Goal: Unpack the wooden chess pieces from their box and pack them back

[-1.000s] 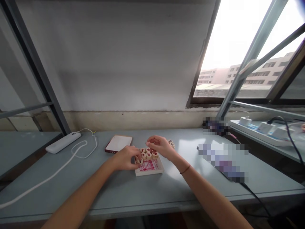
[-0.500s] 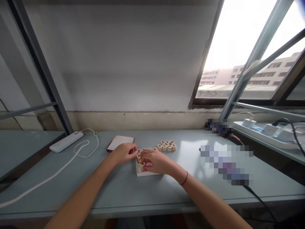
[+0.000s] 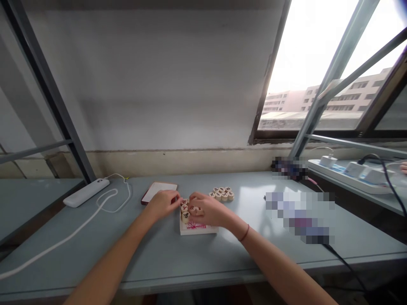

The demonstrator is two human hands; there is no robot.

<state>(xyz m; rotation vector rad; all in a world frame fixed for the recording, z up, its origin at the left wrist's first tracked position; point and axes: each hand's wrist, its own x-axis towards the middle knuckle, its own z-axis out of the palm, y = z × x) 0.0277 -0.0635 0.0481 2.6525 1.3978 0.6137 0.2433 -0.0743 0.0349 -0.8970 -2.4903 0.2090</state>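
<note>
A small white board with red lines [image 3: 197, 228] lies on the grey table [image 3: 197, 254]. Round wooden chess pieces [image 3: 185, 209] with red marks sit along its far and left edges. My left hand [image 3: 162, 203] rests at the board's left side, fingers curled against the pieces there. My right hand [image 3: 208, 210] lies over the board's far part, fingers bent onto pieces in the row. Whether either hand grips a piece is hidden. A separate cluster of wooden pieces [image 3: 222, 195] sits on the table just beyond my right hand.
A phone in a red case [image 3: 158, 191] lies left of the board. A white power bank [image 3: 86, 192] with a looping white cable [image 3: 104, 203] is at far left. Blurred items [image 3: 299, 214] and a black cable lie to the right. A power strip [image 3: 349, 176] sits by the window.
A second ago my right hand hovered above the far row; it dropped onto the board, then slid back toward the far row. My left hand stayed at the board's left edge.
</note>
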